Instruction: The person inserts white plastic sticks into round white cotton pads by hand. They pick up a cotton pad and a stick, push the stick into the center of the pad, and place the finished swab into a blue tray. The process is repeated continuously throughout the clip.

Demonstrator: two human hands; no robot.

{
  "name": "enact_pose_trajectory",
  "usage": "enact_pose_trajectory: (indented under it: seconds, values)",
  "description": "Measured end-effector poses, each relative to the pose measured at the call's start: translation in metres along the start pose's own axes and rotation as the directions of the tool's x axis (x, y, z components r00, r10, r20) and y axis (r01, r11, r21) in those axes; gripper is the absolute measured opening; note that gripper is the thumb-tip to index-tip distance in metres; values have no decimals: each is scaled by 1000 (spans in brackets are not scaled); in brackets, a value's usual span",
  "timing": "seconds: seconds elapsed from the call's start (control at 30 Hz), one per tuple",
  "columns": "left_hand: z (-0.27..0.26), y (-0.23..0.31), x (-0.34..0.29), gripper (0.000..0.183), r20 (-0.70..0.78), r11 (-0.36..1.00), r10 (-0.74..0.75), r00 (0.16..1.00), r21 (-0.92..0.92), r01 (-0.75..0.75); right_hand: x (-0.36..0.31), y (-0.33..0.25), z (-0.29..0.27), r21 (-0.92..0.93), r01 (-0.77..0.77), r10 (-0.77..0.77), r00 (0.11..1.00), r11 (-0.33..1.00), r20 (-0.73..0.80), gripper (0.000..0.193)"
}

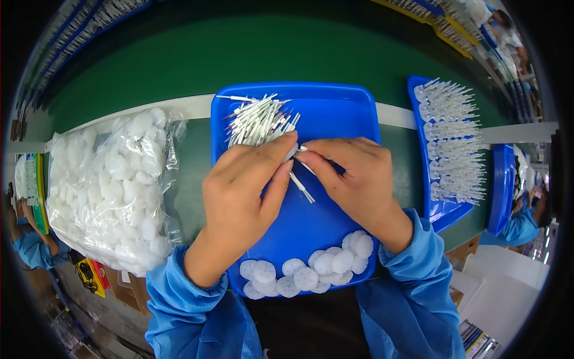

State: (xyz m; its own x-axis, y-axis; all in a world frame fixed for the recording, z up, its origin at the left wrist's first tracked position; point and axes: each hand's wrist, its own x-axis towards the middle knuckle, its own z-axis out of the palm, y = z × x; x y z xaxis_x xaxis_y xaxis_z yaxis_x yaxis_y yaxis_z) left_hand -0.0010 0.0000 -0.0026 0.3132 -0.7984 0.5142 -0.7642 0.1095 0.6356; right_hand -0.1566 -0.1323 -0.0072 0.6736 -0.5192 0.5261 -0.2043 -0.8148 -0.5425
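Above the middle of a blue tray (335,209), my two hands meet at the fingertips. My left hand (239,191) pinches a small translucent white disc (290,153), mostly hidden by the fingers. Thin white sticks (302,188) slant down from below the disc. Between its thumb and forefinger, my right hand (359,182) grips a thin white stick (302,149), its end at the disc; whether it passes through cannot be seen. Just beyond my left hand lies a heap of similar white sticks (260,122). Loose white discs (305,278) line the tray's near edge.
A clear plastic bag (113,185) full of white discs lies to the left. At right, a second blue tray (439,218) holds rows of discs with sticks (451,146). Another blue tray (501,191) stands farther right. Blue-sleeved people (36,245) are at both sides.
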Motion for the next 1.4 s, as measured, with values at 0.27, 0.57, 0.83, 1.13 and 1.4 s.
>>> enact_pose_trajectory:
  seconds: [0.27, 0.57, 0.83, 1.13, 1.4]
  values:
    - [0, 8, -5, 38, 50, 985, -164, 985, -47, 166, 5, -6, -3, -101, 59, -61, 998, 993, -19, 11]
    - [-2, 9, -6, 41, 59, 951, -255, 965, -166, 262, 10, 2, 1, -37, 150, -152, 988, 988, -37, 10]
    - [-5, 5, -5, 42, 146, 929, -280, 949, -206, 306, 6, 4, -3, -24, 132, -131, 991, 991, 34, 10]
    - [-10, 0, 1, 51, 25, 940, -179, 983, -290, 179, 11, 12, -18, 413, -80, 48, 995, 907, 87, 33]
    - [-6, 1, 0, 54, -28, 992, 55, 998, -114, -58, 0, 1, -16, 630, -332, 206, 942, 703, 267, 27]
